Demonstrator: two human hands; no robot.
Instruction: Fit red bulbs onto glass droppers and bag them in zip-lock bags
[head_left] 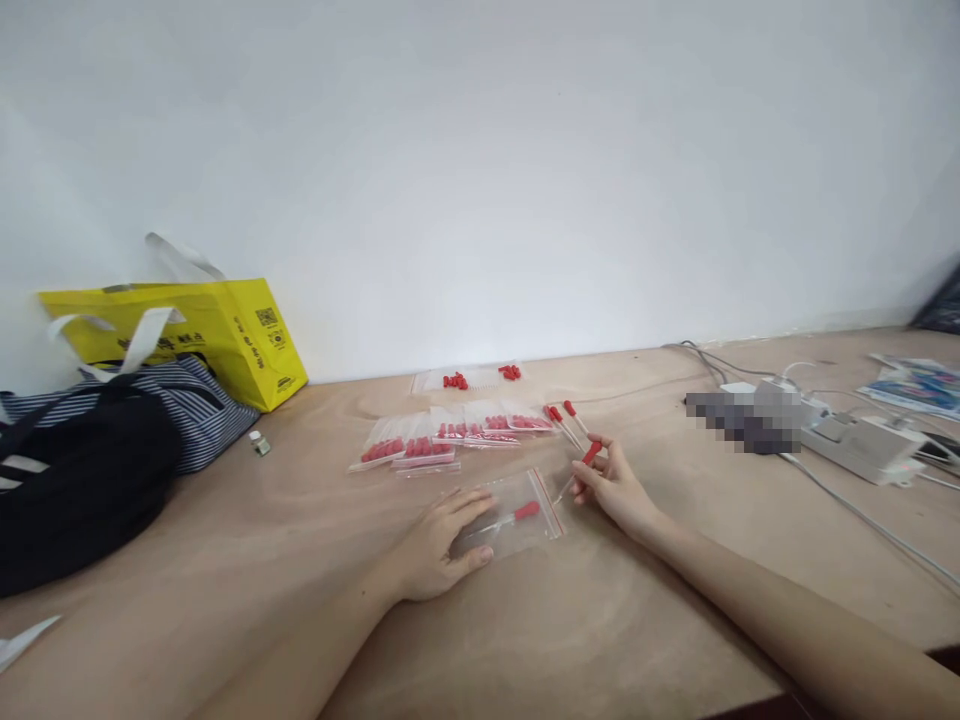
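Observation:
A clear zip bag [501,543] lies on the table with one red-bulbed glass dropper [527,510] inside, its opening turned right. My left hand [442,540] rests on the bag's left end, fingers stretched out and thumb apart from them, pressing it down. Between the fingertips of my right hand [611,490] is another dropper [592,453], its red bulb up and its tip pointing down-left by the bag's opening. Just beyond that hand lie a few loose droppers [570,408]. Filled zip bags [424,447] of red-bulbed droppers overlap in a row behind my left hand.
Farther back lies a clear bag [484,378] with red bulbs at two spots. A yellow bag [255,340], a striped and black bag [90,480] and a small bottle [259,443] stand left. A power strip [862,445] with cables occupies the right.

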